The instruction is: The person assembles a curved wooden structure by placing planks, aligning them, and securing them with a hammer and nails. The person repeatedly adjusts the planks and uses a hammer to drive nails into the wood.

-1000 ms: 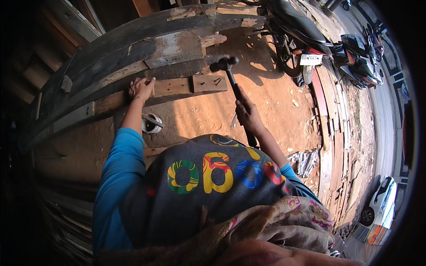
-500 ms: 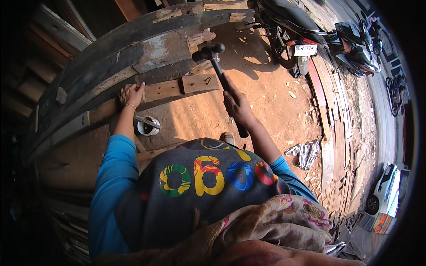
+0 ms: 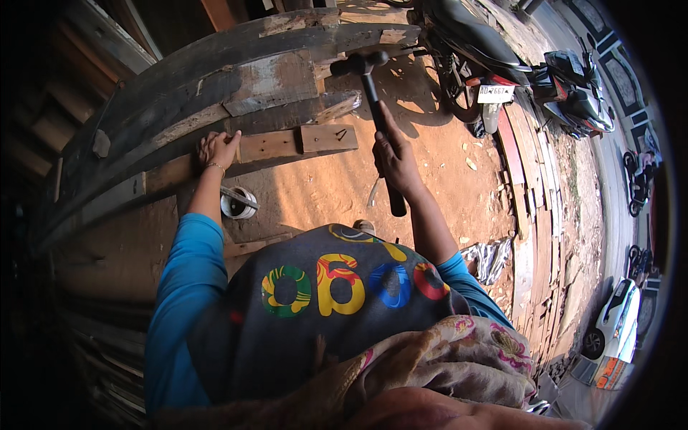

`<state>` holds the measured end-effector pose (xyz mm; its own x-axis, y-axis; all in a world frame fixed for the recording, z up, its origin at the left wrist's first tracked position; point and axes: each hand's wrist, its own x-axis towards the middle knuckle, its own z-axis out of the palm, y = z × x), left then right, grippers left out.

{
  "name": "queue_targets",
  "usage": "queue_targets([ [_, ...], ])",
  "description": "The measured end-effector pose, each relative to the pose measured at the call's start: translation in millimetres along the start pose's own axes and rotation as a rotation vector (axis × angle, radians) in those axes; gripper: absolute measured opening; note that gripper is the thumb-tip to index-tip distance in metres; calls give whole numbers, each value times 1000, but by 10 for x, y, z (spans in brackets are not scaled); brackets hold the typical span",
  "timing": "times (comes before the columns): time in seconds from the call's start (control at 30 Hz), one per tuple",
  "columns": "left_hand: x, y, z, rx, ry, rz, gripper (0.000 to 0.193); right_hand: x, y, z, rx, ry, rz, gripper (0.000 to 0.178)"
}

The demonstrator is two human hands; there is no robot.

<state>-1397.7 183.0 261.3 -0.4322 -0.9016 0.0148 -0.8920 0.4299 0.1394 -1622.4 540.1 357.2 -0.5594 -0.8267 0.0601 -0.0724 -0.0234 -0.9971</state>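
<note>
My right hand (image 3: pixel 398 159) is wrapped around the dark handle of a ball-peen hammer (image 3: pixel 369 84), its black head raised past the end of the plank. My left hand (image 3: pixel 218 150) rests on a long wooden plank (image 3: pixel 269 146), its fingers bent and gripping it. What lies under the palm is hidden. A short wooden block (image 3: pixel 319 138) sits on the plank's right end, with a bent nail (image 3: pixel 341 134) standing out of it. Several dark nail heads or holes dot the plank beside it. A thin pale strip (image 3: pixel 373 192) shows near the hammer handle; its kind is unclear.
A white bucket (image 3: pixel 239 203) with a stick across it stands below the plank. Large weathered boards (image 3: pixel 265 79) lie beyond. Parked motorcycles (image 3: pixel 469 54) are at the far right, beside stacked planks (image 3: pixel 534 215). A striped cloth (image 3: pixel 491 259) lies on the ground.
My right hand has lifted the hammer, its head moving right and farther away. My left hand stays on the plank. The whole view has shifted slightly.
</note>
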Motion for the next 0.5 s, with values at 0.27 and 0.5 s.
queue_targets([
  [0.27,-83,49,71,2,79,22,55,-185,1297,258,-565,192,-227,64],
  [0.5,-56,-13,59,-8,52,9,59,-96,1229,241,-678,-210,286,58],
])
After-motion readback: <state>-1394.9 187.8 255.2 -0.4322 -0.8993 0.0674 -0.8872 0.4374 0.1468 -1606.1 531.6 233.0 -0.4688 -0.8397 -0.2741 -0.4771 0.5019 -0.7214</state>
